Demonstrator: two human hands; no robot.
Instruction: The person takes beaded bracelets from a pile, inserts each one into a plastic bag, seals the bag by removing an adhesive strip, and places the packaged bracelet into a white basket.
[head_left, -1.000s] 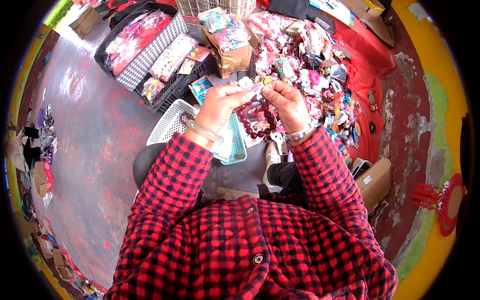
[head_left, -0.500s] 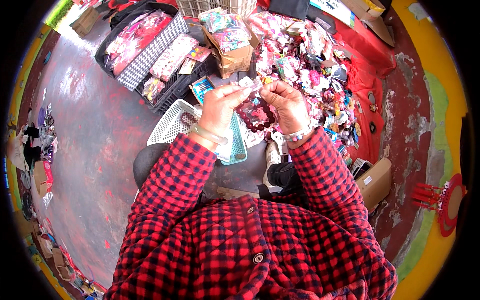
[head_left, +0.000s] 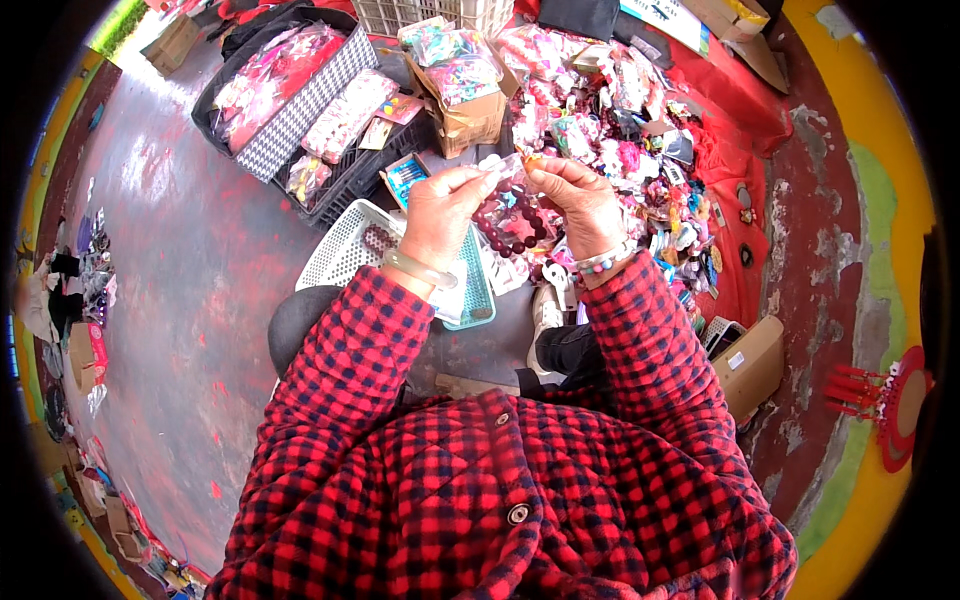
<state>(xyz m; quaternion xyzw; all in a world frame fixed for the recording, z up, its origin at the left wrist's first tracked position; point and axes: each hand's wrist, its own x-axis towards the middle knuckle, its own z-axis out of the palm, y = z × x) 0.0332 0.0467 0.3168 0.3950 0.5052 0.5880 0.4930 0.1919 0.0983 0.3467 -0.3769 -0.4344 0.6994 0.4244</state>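
Observation:
My left hand (head_left: 442,218) is closed, with thumb and forefinger pinching a small clear plastic bag (head_left: 508,168). Just below the bag hangs a bracelet of dark red round beads (head_left: 518,243); whether it is inside the plastic or only attached to it, I cannot tell. My right hand (head_left: 585,208) is at the bag's right side, thumb and forefinger pressed together; what lies between these fingertips is too small to make out. Under my left wrist are a white perforated basket (head_left: 335,250) and a turquoise basket (head_left: 478,290).
A large heap of packaged trinkets (head_left: 620,150) covers the red cloth (head_left: 740,200) ahead and to the right. An open cardboard box (head_left: 470,125), a black crate (head_left: 345,185) and a houndstooth-patterned bin (head_left: 305,95) stand at the front left. Another cardboard box (head_left: 752,368) sits by the right wall.
My right hand has shifted slightly right, its fingertips drawing apart from the left hand's. More of the clear plastic shows between the hands, and the bead bracelet hangs a little further left.

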